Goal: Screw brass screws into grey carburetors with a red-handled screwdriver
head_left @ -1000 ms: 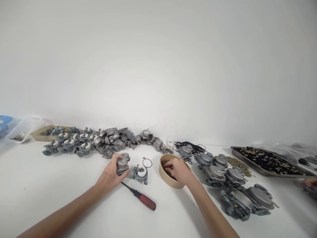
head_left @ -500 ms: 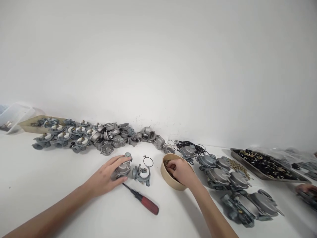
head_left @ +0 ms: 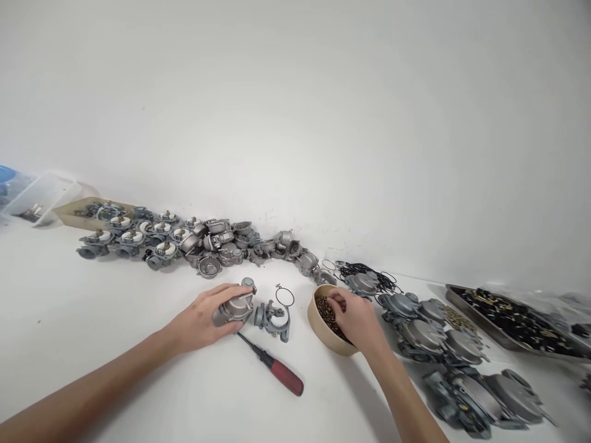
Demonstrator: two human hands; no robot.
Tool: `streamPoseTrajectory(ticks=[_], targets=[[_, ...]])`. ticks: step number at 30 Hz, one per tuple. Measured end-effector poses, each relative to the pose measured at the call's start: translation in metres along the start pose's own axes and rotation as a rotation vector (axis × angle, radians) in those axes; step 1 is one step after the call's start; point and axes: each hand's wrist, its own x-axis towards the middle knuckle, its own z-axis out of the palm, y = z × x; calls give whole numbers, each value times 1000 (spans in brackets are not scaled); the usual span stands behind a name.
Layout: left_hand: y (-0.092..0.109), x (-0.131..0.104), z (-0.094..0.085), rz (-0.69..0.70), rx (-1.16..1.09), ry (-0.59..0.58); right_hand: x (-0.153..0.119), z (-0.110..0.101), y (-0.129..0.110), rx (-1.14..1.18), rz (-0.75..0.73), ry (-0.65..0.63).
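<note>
My left hand (head_left: 203,317) rests on a grey metal carburetor (head_left: 237,304) that stands on the white table, fingers wrapped over its top. Just right of it lies a second carburetor body (head_left: 273,317) with a thin wire ring (head_left: 285,296) behind it. My right hand (head_left: 357,320) is inside a tan round bowl (head_left: 323,329) of small brass screws, fingertips pinched down among them. Whether a screw is between the fingers cannot be seen. A red-handled screwdriver (head_left: 277,367) lies in front of both hands.
A long pile of carburetor parts (head_left: 184,243) runs along the wall. Assembled carburetors (head_left: 434,335) sit to the right, with black O-rings (head_left: 364,274) behind. A metal tray (head_left: 517,320) of dark parts is far right; a clear plastic bin (head_left: 34,200) far left.
The view has shifted; things sit a little further right and the left pile higher. My left hand stays on the carburetor, now laid flatter. My right hand keeps picking in the bowl.
</note>
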Motion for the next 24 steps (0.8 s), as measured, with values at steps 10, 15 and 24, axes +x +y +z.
streamPoseTrajectory(ticks=[10, 15, 24], targets=[[14, 1, 1, 32, -137, 21, -12, -5, -28, 337, -128, 261], [22, 6, 12, 28, -229, 121, -21, -10, -71, 401, -486, 215], [19, 2, 23, -21, -124, 36, -13, 2, -119, 366, -685, -179]])
